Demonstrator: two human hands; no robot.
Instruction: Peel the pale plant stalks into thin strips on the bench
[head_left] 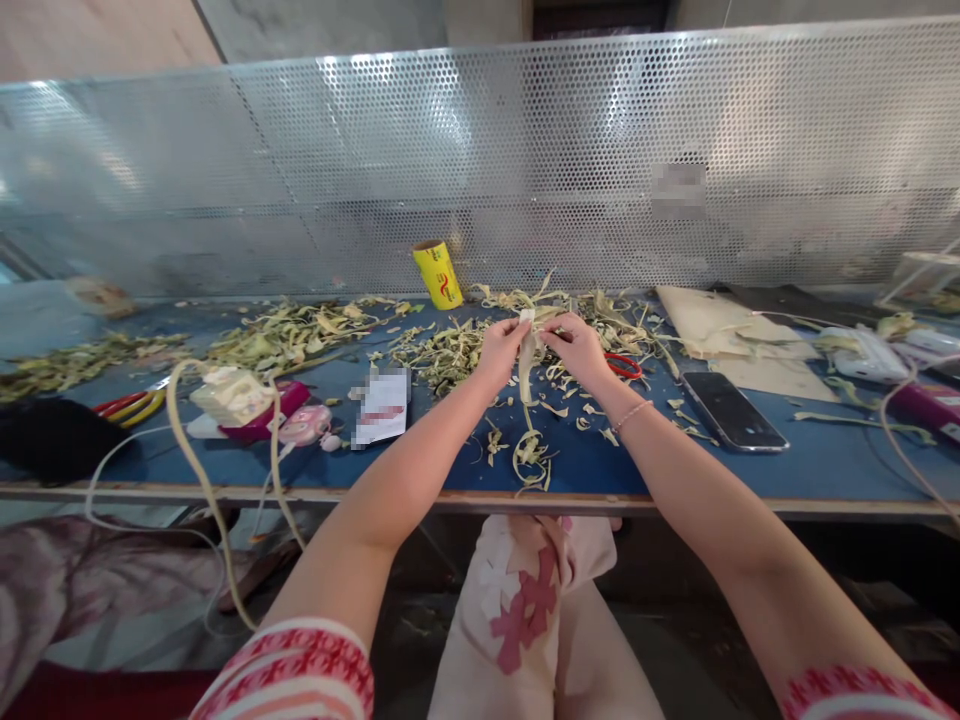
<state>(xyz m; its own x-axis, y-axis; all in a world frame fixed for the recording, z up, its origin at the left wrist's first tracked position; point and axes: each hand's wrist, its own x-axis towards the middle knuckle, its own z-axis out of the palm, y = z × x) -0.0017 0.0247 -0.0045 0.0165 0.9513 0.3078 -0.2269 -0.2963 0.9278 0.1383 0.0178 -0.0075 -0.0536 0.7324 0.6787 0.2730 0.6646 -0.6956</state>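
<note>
Holding a pale, flat, cream-green, leaf-like strip by its upper end in the left hand, with thumb and fingertips closed narrowly near a small white patch. Pinching close beside that end with the right hand; impossible to tell whether on the same strip or on a separate thin piece. Hanging down from the grip, between and below both hands, in front of the fingers. Raised above the table, seemingly to let the length fall free and in plain view. Behind and to the left, within easy reach, a heap of curled, dry, yellow-green shreds. Beyond the right hand, red loop handles, partly hidden. Farther right, a flat, black-screened phone near buff paper sheets. Farther left, a white rectangular packet on the blue tabletop. At the back, perhaps to spare working room, a tilted, bright yellow cylindrical tube near the perforated grey metal panel.
</note>
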